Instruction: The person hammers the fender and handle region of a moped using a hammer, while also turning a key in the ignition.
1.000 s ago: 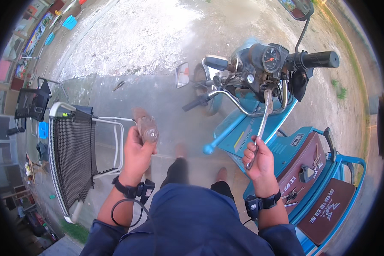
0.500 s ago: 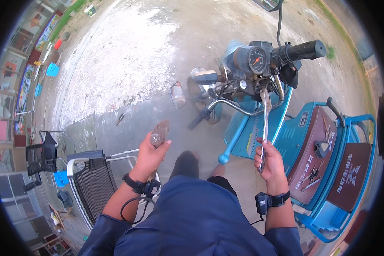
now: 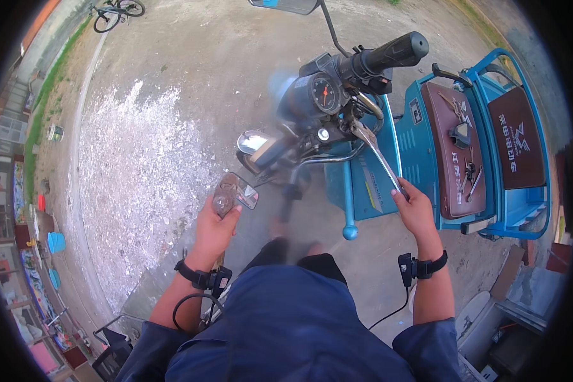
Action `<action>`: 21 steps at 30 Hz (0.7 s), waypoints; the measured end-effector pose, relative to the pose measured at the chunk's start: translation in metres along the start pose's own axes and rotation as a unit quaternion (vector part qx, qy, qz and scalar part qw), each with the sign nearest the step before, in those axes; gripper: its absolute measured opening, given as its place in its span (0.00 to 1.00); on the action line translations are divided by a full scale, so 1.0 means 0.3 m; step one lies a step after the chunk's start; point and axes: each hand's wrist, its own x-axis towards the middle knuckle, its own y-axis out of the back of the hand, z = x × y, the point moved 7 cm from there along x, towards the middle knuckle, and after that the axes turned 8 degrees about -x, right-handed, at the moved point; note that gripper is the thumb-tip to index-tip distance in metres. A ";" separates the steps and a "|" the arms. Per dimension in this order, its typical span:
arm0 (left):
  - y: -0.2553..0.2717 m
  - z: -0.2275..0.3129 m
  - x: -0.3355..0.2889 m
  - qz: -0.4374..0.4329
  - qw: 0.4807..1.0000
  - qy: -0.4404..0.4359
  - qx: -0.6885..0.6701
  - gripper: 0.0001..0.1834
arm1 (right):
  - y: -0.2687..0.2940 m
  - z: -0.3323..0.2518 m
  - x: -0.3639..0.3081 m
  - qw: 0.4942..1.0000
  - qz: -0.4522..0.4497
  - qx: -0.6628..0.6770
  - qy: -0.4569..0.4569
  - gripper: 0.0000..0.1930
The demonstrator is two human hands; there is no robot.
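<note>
My left hand is closed around what looks like a hammer, its brown, rusty head showing above my fingers. It is held apart from the vehicle, overlapping a mirror in view. My right hand grips the lower end of a long metal wrench. The wrench's far end meets the steering stem below the round speedometer of a blue three-wheeler. Its exact fit there is hard to see among the parts. The chrome handlebar bends around the stem.
On the brown seat lie loose tools, keys and a dark, blocky part. A blue rail frames the seat back. A blue lever with a ball end rises close to my legs. A bicycle stands far left.
My view has turned, so the three-wheeler sits further left and higher. The wrench has swung from nearly upright to slanting, its handle end now further right. Both hands keep their holds.
</note>
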 end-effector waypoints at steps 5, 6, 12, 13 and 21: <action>0.005 0.276 0.075 0.015 0.987 -0.157 0.019 0.13 | 0.037 -0.049 -0.061 0.967 0.134 -0.215 -0.034 0.21; 0.012 0.303 0.092 0.015 0.986 -0.162 0.031 0.13 | 0.015 -0.062 -0.058 0.969 0.134 -0.202 -0.036 0.21; -0.086 0.210 0.347 -0.027 0.976 -0.198 0.081 0.18 | 0.016 -0.097 -0.049 0.961 0.179 -0.207 -0.043 0.18; -0.118 0.185 0.394 -0.035 0.976 -0.200 0.082 0.18 | 0.019 -0.095 -0.051 0.960 0.182 -0.207 -0.051 0.18; -0.255 0.289 0.580 -0.087 0.986 -0.140 0.000 0.17 | 0.002 -0.065 -0.089 0.963 0.197 -0.181 -0.044 0.17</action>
